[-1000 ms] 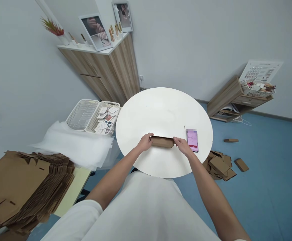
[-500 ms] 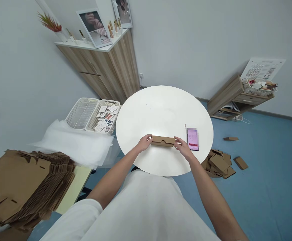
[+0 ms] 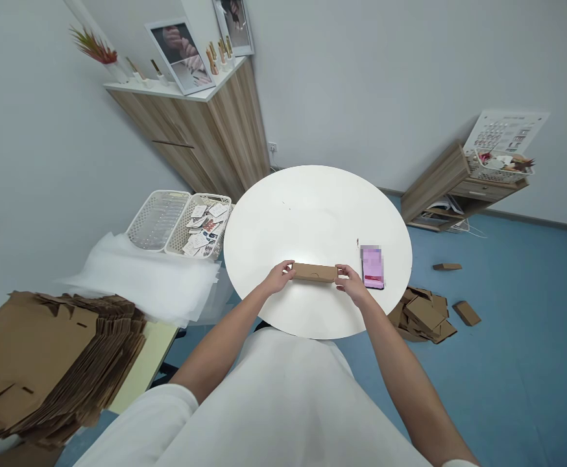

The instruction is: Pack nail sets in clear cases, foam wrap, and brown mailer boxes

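Observation:
A small flat brown cardboard box [image 3: 314,272] lies near the front of the round white table [image 3: 313,220]. My left hand [image 3: 278,277] grips its left end, fingers curled round it. My right hand [image 3: 351,285] pinches its right end. A phone with a pink screen [image 3: 372,266] lies on the table just right of my right hand.
A thick stack of flat cardboard blanks [image 3: 54,357] lies at lower left, beside white foam sheets [image 3: 147,279]. Two white baskets [image 3: 179,224], one with small packets, stand left of the table. Folded boxes [image 3: 424,314] lie on the blue floor at right. A wooden cabinet [image 3: 205,130] stands behind.
The box has tipped from standing on its edge to lying flatter between my hands. Both hands keep hold of its ends in about the same place.

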Tool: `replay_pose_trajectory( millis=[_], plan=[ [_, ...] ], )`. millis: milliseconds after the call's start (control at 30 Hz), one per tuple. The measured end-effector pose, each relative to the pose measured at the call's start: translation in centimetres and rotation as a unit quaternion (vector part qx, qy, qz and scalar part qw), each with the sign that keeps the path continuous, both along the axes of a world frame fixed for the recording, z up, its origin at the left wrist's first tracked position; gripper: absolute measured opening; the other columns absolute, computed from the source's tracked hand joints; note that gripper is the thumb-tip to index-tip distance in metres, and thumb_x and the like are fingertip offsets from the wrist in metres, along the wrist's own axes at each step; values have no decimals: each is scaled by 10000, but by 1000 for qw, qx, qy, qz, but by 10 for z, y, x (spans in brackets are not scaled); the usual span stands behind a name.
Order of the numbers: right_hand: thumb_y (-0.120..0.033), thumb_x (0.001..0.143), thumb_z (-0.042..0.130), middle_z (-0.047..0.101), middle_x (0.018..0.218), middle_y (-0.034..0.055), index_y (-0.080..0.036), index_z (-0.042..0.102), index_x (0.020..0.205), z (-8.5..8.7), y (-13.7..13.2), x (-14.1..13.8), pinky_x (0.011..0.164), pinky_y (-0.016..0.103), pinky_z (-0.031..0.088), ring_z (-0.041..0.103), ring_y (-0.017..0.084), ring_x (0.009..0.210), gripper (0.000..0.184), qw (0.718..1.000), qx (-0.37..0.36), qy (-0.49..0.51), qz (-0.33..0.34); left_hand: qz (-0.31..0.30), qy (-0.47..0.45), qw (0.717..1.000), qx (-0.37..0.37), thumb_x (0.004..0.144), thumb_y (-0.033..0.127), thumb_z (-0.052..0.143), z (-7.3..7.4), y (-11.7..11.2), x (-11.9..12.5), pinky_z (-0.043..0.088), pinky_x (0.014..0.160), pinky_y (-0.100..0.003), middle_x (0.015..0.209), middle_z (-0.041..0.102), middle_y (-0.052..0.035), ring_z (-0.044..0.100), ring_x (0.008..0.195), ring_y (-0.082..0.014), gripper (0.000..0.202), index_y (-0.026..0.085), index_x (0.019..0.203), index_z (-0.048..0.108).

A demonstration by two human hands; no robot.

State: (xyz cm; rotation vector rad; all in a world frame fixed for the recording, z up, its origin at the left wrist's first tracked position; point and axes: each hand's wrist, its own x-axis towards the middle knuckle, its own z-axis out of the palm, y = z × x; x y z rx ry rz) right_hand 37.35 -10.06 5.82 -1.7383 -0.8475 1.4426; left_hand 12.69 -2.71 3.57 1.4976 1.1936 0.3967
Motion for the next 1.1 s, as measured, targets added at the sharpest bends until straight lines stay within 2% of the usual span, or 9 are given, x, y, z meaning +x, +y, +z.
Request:
replay_pose_trajectory(
  millis=[167, 333, 467, 633, 700, 800, 900, 1000, 1100],
  plan=[
    [-207, 588, 582, 470, 1126, 44, -289, 517, 1002, 1, -2, -2, 670, 291, 483, 539, 147, 847, 427, 999, -3, 46, -15, 11, 2, 1000, -10, 773, 423, 475, 4, -5, -1, 443, 656, -252, 961, 534, -43, 571, 765, -134, 443, 229, 1170, 452],
    [-215, 580, 573, 509, 1113, 51, -243, 526, 1025, -1, -10, -9, 653, 290, 451, 543, 132, 776, 449, 999, 44, -14, -30, 38, 4, 999, -11, 767, 380, 491, 9, -11, -1, 436, 579, -220, 968, 521, -39, 572, 750, -127, 401, 244, 1144, 463],
    [-226, 607, 528, 523, 1120, 43, -243, 514, 1051, -4, -16, -17, 606, 277, 434, 558, 119, 694, 444, 995, 74, -52, -37, 45, 7, 999, 6, 747, 285, 513, 9, -13, -1, 434, 569, -210, 965, 510, -29, 568, 706, -105, 355, 245, 1098, 485],
    [-253, 627, 517, 536, 1120, 56, -229, 501, 1056, -12, -25, -29, 568, 261, 440, 584, 147, 739, 430, 993, 90, -61, -47, 63, 25, 998, 18, 717, 190, 508, 4, -19, -1, 433, 565, -214, 991, 496, -34, 578, 692, -102, 355, 230, 1068, 470],
    [-262, 633, 519, 548, 1105, 57, -228, 502, 1045, -19, -30, -35, 587, 268, 451, 593, 166, 795, 414, 995, 78, -51, -46, 71, 31, 997, 19, 717, 205, 515, 0, -24, -1, 438, 589, -224, 996, 504, -39, 582, 729, -116, 329, 219, 1043, 472],
    [-265, 634, 531, 547, 1107, 57, -224, 519, 998, -32, -38, -44, 699, 300, 459, 575, 192, 924, 366, 996, 60, -47, -49, 80, 47, 995, 18, 716, 260, 541, -6, -33, -3, 442, 673, -245, 997, 534, -52, 575, 816, -141, 287, 197, 989, 481],
    [-256, 627, 548, 546, 1106, 53, -223, 516, 986, -44, -47, -54, 810, 325, 425, 532, 197, 1021, 362, 995, 61, -61, -52, 108, 110, 988, 25, 715, 336, 553, -12, -43, -6, 426, 705, -262, 977, 550, -60, 565, 845, -158, 325, 187, 987, 458],
    [-269, 642, 548, 549, 1095, 58, -226, 462, 1074, -50, -56, -63, 806, 322, 426, 547, 181, 984, 442, 995, 58, -60, -59, 115, 179, 977, 28, 713, 440, 537, -15, -50, -12, 413, 674, -267, 913, 559, -59, 559, 823, -171, 448, 181, 1056, 411],
    [-326, 652, 554, 558, 1036, 63, -213, 398, 1167, -53, -62, -69, 749, 309, 447, 573, 171, 883, 550, 994, 27, -78, -66, 87, 211, 973, 17, 703, 521, 515, -17, -51, -17, 402, 634, -263, 860, 573, -52, 562, 800, -182, 556, 181, 1123, 382]
  ],
)
